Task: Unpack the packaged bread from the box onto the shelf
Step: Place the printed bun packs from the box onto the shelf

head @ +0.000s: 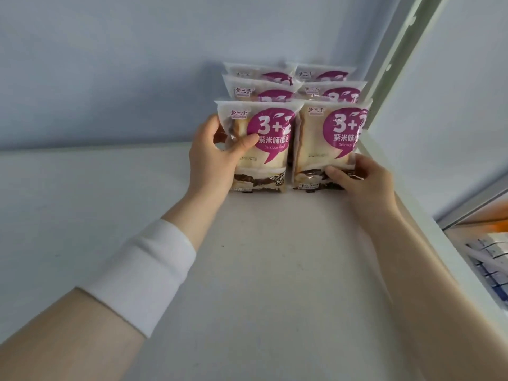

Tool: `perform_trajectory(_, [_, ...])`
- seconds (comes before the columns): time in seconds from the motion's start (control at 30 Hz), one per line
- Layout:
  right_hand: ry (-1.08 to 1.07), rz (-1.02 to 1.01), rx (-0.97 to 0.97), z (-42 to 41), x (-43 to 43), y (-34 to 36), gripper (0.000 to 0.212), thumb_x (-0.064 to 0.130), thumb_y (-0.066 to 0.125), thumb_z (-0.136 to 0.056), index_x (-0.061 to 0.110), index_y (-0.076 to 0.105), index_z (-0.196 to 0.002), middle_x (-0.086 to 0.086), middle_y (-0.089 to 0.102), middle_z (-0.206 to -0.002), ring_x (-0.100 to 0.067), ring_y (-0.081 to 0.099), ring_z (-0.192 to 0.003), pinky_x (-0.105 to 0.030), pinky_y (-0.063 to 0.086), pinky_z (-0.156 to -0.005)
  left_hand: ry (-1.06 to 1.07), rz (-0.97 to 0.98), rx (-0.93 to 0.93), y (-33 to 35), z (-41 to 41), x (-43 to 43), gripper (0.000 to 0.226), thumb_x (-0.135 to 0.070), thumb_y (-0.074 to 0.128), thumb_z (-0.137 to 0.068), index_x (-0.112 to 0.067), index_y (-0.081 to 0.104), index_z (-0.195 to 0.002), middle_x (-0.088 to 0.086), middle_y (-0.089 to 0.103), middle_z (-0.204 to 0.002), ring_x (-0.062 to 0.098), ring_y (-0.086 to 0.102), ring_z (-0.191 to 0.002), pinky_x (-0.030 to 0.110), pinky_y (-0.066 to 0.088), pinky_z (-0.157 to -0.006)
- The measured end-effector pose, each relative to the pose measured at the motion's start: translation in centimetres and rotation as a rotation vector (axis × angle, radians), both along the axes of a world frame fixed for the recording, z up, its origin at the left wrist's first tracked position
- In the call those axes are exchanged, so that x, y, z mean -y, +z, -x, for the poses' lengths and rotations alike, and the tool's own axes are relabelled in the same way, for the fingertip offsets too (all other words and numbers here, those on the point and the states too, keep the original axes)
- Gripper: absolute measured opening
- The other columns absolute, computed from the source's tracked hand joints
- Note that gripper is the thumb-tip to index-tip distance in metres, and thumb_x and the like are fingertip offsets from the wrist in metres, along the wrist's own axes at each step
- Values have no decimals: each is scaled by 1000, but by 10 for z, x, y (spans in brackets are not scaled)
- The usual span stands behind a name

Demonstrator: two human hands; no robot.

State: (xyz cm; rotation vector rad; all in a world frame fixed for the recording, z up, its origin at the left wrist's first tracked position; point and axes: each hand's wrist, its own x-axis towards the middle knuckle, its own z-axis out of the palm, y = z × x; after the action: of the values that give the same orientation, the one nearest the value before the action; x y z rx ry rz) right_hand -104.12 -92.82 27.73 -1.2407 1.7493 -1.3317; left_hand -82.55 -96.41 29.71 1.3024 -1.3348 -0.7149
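Several packs of bread with purple "3+2" labels stand upright in two columns at the back right of the white shelf [261, 257]. My left hand [214, 155] grips the left edge of the front left pack [264, 149]. My right hand [362, 182] holds the lower right corner of the front right pack [327, 147]. Behind them stand two more rows of packs [261, 92], partly hidden. The box is out of view.
A pale blue back wall [110, 78] closes the shelf behind. A white upright post [406, 37] and the shelf's right edge [412, 204] bound it on the right. Beyond that edge, lower down, is another shelf with blue and white boxes [489, 259].
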Motion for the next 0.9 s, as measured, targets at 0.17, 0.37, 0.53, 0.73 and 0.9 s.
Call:
perform_trajectory(0.17, [-123,35,-31,-7,0,-2,43,21,79,-70,20,48,-100,15,57,-87,-2,57,-79,-14,44,-67,30,36,-27,-3,6,-1,43,-26,76,-74,-17,49,-107,-18,56,-97,-6,55,-87,6,46,-71])
perform_trajectory(0.37, [-141,-85,-234,-18,-21,12,64,30,73,-77,16,44,-132,0,50,-131,-16,44,-127,-28,38,-101,-3,-36,-32,6,2,-18,73,-30,73,-78,-9,32,-135,-3,48,-120,4,51,-102,10,43,-88])
perform_trajectory(0.53, [-142,-117,-655,-44,-96,27,69,23,67,-81,16,32,-140,-8,34,-141,-27,31,-131,-36,29,-107,54,55,560,17,-22,-73,69,-29,70,-80,-6,36,-135,16,38,-137,31,35,-129,38,33,-102])
perform_trajectory(0.73, [-146,-262,-962,-83,-237,37,56,10,61,-81,19,40,-132,-8,35,-134,-29,35,-122,-33,38,-82,-393,144,1279,34,-24,-203,45,-15,61,-85,-11,38,-123,14,36,-126,32,37,-117,39,38,-86])
perform_trajectory(0.9, [-202,-393,-989,-88,-362,41,55,12,61,-83,16,37,-133,-10,33,-135,-31,32,-124,-39,41,-90,-661,113,1357,44,4,-306,42,-19,58,-87,-11,38,-123,15,40,-124,32,40,-114,37,37,-83])
